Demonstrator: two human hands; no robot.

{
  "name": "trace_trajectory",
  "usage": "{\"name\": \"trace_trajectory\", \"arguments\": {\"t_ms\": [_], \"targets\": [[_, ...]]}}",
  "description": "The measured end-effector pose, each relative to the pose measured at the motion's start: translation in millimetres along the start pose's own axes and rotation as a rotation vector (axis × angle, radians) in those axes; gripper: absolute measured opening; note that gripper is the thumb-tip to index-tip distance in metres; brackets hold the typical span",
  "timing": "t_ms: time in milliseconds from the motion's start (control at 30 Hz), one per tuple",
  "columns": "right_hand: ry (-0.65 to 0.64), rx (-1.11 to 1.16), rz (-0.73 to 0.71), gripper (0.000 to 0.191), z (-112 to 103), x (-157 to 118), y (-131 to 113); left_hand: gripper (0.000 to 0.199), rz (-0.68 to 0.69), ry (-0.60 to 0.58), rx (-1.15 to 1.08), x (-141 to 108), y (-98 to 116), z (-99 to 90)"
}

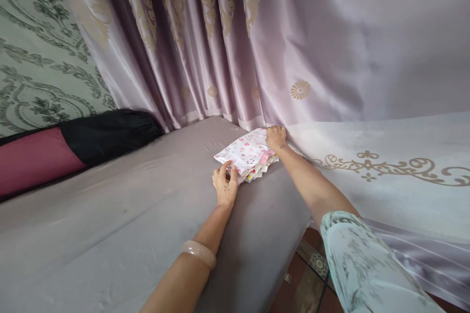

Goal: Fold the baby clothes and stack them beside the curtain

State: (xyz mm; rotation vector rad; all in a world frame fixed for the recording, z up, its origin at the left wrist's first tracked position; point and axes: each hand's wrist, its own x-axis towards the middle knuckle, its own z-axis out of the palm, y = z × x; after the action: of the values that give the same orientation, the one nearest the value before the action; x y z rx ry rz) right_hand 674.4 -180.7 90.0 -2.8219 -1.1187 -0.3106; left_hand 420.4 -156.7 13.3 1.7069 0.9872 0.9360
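A small stack of folded cloths (245, 150) lies near the far corner of the mattress. The top cloth is white with a pink and red print. A pink piece (266, 156) shows at its right edge, above the layered edges of other printed cloths. My left hand (225, 185) has its thumb and fingers curled at the stack's near left corner. My right hand (276, 138) is closed at the far right corner, its fingertips partly hidden. A pale bangle (199, 253) is on my left forearm.
The mattress (110, 225) has a grey-mauve sheet. A black and dark pink long bag (106, 137) lies along its left side by the patterned wall (40, 54). Lilac curtains (308, 44) hang behind and to the right. Tiled floor (308, 274) shows at lower right.
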Motion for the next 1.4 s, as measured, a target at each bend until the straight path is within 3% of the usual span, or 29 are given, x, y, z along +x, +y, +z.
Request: {"name": "trace_trajectory", "arguments": {"t_ms": [67,133,267,333,433,800,967,1133,1233,1400], "targets": [[0.005,0.052,-0.110,0.035,-0.5,2.9,-5.2,0.036,0.077,0.089,0.129,-3.3,3.0,0.4],[-0.032,0.084,-0.217,0.040,1.1,7.4,-8.1,0.036,0.192,0.097,0.239,-7.3,6.1,2.0],[-0.174,0.073,-0.225,0.053,12.4,13.6,-3.9,0.043,0.431,-0.080,0.455,-14.6,10.8,6.0],[-0.229,0.099,-0.183,0.057,19.4,13.6,1.1,0.045,0.470,-0.173,0.550,-16.5,12.2,7.2],[-0.274,0.134,-0.152,0.059,26.4,12.1,6.7,0.044,0.447,-0.221,0.625,-16.8,13.4,7.6],[-0.311,0.140,-0.137,0.059,22.2,10.5,6.2,0.038,0.444,-0.192,0.583,-17.3,13.4,6.3],[-0.199,0.103,-0.218,0.057,3.7,-2.4,-23.8,0.034,0.507,-0.142,0.532,-19.6,13.2,4.8],[-0.273,0.180,-0.465,0.059,-11.5,-32.1,-63.3,0.033,0.488,-0.061,0.479,-20.5,13.3,3.6],[-0.308,0.170,-0.471,0.058,-5.6,-45.3,-68.4,0.031,0.442,-0.051,0.484,-19.9,12.6,2.7],[-0.159,0.151,-0.470,0.050,13.7,-53.1,-64.1,0.028,0.446,-0.083,0.500,-19.9,9.5,2.2]]}}
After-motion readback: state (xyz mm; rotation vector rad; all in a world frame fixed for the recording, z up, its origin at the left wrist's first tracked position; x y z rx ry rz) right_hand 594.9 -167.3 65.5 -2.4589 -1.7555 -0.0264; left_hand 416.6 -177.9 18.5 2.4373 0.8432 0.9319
